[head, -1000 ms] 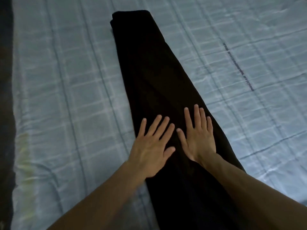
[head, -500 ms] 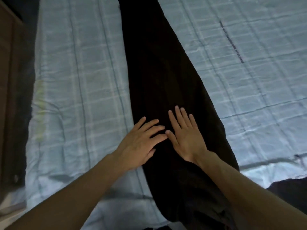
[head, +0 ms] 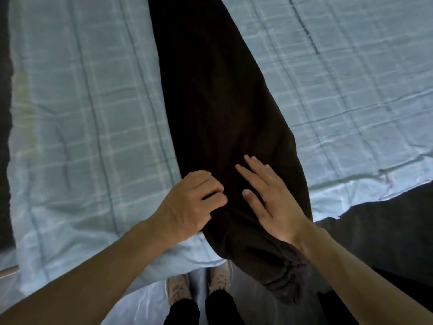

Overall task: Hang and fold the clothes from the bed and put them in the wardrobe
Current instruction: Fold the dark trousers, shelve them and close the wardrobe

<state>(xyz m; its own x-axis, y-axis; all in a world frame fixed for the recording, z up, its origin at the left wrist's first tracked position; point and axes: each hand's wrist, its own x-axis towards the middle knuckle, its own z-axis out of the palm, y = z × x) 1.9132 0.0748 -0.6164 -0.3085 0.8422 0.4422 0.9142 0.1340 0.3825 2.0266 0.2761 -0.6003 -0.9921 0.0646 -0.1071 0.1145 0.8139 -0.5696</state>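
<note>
Trousers (head: 218,102) flat across checked bedsheet (head: 93,113)

Showing solid black across the long garment (head: 218,109), no print or stripe visible, going slightly brownish at the gathered cuff end (head: 284,275). Reading pale blue on the bedsheet (head: 98,109), checked with lighter whitish bands and thin darker blue lines. Carrying a dark dotted line of marking on the sheet at upper right (head: 304,24). Peeking out below: beige shoes (head: 179,289) with pale edging, under black trouser legs (head: 182,313). Lying dark grey at right, another cloth (head: 386,233).
</note>
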